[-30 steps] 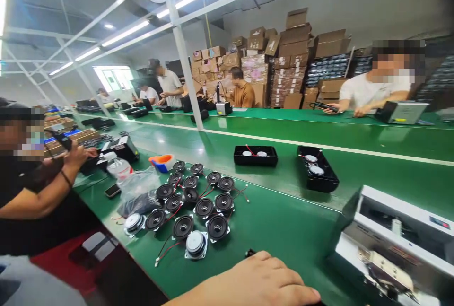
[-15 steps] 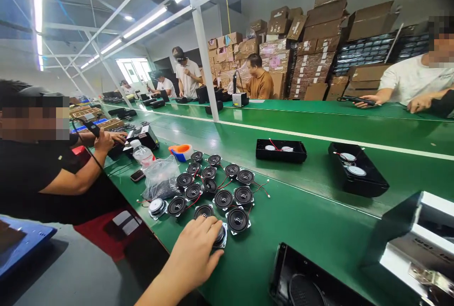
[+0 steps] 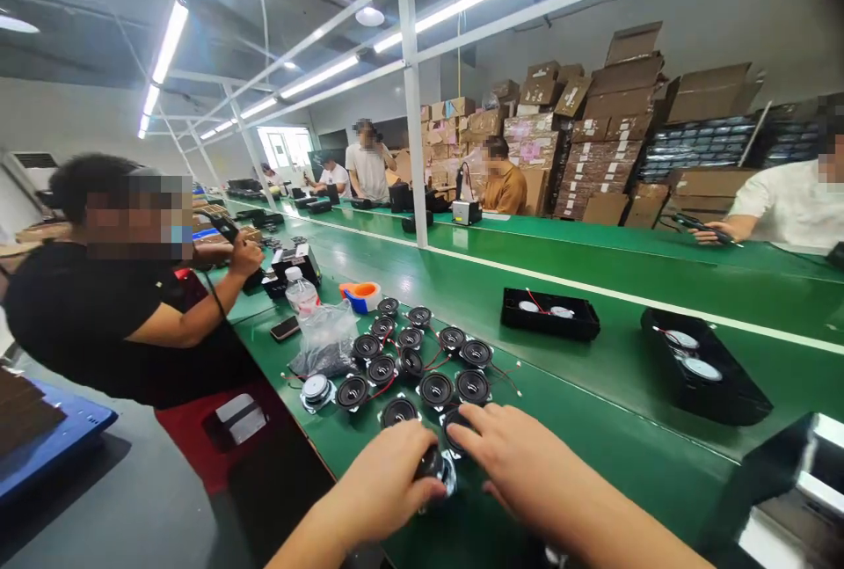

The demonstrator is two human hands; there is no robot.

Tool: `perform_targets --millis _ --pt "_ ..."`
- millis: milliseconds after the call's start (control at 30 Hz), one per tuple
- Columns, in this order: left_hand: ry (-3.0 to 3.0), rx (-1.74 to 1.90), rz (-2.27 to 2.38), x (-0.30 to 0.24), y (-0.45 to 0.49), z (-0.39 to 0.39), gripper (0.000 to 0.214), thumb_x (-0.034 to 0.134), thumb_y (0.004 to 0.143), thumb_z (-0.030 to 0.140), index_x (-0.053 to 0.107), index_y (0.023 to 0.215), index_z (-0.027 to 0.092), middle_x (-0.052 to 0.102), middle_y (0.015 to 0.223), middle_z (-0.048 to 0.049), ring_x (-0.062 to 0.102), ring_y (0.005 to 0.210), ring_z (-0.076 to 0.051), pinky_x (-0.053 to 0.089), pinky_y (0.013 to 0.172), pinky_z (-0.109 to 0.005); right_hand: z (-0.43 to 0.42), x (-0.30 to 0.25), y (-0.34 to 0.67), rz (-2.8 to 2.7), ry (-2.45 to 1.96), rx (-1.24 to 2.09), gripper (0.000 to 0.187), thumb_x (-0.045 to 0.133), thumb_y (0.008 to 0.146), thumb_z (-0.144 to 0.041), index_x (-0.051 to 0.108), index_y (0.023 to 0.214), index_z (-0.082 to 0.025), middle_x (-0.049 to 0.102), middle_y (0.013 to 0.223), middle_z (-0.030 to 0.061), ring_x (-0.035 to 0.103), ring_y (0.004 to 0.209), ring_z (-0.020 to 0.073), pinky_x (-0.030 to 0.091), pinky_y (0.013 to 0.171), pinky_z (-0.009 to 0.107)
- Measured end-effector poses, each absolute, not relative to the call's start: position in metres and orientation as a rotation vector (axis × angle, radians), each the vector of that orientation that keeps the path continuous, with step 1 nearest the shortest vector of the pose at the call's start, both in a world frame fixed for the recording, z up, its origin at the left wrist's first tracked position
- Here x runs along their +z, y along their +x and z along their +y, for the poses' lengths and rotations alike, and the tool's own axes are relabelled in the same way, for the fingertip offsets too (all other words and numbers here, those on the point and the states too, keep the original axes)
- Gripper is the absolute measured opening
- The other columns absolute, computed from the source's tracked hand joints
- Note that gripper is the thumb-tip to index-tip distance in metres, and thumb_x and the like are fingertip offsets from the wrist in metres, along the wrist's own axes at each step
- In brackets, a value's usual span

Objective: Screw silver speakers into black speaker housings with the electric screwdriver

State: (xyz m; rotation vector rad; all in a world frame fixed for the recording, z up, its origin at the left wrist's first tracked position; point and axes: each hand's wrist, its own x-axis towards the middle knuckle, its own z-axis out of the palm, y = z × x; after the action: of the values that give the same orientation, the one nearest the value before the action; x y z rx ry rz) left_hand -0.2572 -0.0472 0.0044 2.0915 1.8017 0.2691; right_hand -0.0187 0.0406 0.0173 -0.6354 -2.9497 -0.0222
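Observation:
My left hand [image 3: 386, 477] is closed on a small round speaker [image 3: 449, 474] with a metal frame, its thumb at the near side. That speaker is tilted and partly hidden by the fingers. Just right of it, my right hand [image 3: 520, 455] reaches over another speaker [image 3: 454, 433]; its fingertips are at the black cone, and its thumb stands apart. Beyond both hands, several black-coned speakers [image 3: 436, 390] lie face up with red and black wires. One speaker [image 3: 316, 390] at the left shows its pale back.
Two black housings [image 3: 550, 327] with speakers inside lie on the green bench [image 3: 633, 472]. A silver-and-black device [image 3: 784, 499] stands at right. Left are a plastic bag [image 3: 326, 340], bottle [image 3: 301, 292], phone [image 3: 285, 329] and tape dispenser [image 3: 360, 296]. Co-workers sit and stand around, one close at left.
My right hand has come into view, reaching to a speaker beside my left hand. The speaker under my left hand is now tilted. The view has shifted, moving the scene right and down.

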Motion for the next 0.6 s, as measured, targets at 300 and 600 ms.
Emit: perform_targets --millis 300,600 --pt "1.738 0.137 2.133 -0.058 -0.253 -0.054 0.049 0.093 0.065 0.058 0.065 0.091 0.028 0.08 0.1 -0.0071 0.077 0.095 -0.035 0.057 0.083 -0.041 0.055 -0.029 -0.092 -3.131 -0.645 -0.223 0.012 0.073 0.103 -0.02 0.075 0.114 -0.015 0.074 0.121 0.0103 0.072 0.117 0.0292 0.066 0.095 0.049" --pt "1.803 0.119 2.197 -0.051 -0.234 -0.066 0.045 0.062 0.092 0.065 0.067 0.116 0.027 0.073 0.118 -0.0186 0.069 0.117 -0.043 0.053 0.1 -0.058 0.068 0.003 -0.051 -3.06 -0.955 0.16 0.025 0.076 0.1 -0.016 0.067 0.123 -0.015 0.067 0.132 0.0098 0.071 0.1 0.0222 0.067 0.087 0.041"
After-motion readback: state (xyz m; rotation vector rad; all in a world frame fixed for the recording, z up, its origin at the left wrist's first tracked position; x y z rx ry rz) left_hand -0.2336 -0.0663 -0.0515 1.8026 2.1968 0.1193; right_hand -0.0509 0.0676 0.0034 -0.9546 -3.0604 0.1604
